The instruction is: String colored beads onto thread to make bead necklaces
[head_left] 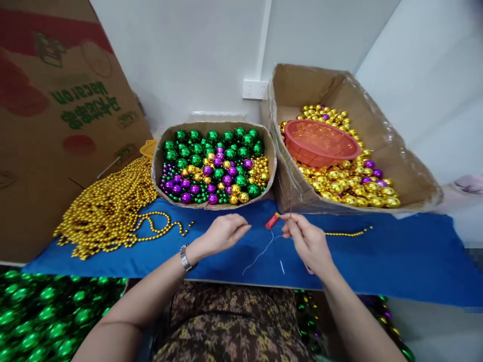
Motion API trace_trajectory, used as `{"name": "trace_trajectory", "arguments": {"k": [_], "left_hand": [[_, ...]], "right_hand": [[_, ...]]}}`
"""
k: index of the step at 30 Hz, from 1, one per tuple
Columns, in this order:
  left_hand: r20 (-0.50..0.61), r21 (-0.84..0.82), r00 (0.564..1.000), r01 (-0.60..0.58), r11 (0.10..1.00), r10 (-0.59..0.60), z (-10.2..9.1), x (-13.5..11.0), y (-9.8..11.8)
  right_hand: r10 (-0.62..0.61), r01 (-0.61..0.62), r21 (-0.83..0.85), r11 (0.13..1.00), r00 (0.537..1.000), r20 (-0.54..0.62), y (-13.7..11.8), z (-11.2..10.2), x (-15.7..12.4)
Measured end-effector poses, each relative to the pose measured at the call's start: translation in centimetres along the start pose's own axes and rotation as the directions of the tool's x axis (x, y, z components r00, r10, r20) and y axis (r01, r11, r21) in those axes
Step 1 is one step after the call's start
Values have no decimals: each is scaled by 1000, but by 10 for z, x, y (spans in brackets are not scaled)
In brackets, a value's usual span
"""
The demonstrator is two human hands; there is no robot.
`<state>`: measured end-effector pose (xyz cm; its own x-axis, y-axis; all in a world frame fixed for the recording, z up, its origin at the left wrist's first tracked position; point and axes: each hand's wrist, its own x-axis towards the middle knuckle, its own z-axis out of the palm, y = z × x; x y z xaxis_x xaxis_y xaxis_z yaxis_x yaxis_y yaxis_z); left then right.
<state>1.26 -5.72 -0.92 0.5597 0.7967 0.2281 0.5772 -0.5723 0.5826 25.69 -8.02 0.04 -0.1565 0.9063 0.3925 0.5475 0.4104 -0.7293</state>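
My right hand (307,241) hovers over the blue table cover (396,251), its fingers pinched on a thin white thread (264,251) that trails down to the left. A small red lighter (272,220) lies just left of those fingertips. A short strand of gold beads (349,233) runs out to the right of that hand. My left hand (222,234) is loosely curled, fingertips together, pointing toward the thread; what it holds, if anything, is too small to see. A watch is on that wrist.
A cardboard tub (156,166) of green, purple and gold balls sits behind the hands. A larger box (396,151) at right holds gold balls and a red basket (320,142). Gold bead strings (109,206) are heaped at left. Green balls (41,317) lie below.
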Motion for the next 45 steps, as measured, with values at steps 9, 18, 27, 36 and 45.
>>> {"name": "trace_trajectory", "arguments": {"k": [9,18,27,36,45], "left_hand": [[-126,300,974,217,929,-187,-50,31,-80],[50,433,987,114,894,-150,-48,45,-92],[30,336,978,186,923,-208,-47,54,-93],[-7,-931,860,180,316,-511,-42,21,-39],[74,-980,851,158,121,-519,-27,13,-23]], "right_hand": [[4,-6,30,1000,998,63,21,30,-29],[-87,88,0,996,993,77,16,39,-31],[-100,102,-14,995,991,88,15,43,-32],[-176,182,-117,976,983,58,6,52,-31],[-230,249,-226,942,967,105,5,57,-30]]}}
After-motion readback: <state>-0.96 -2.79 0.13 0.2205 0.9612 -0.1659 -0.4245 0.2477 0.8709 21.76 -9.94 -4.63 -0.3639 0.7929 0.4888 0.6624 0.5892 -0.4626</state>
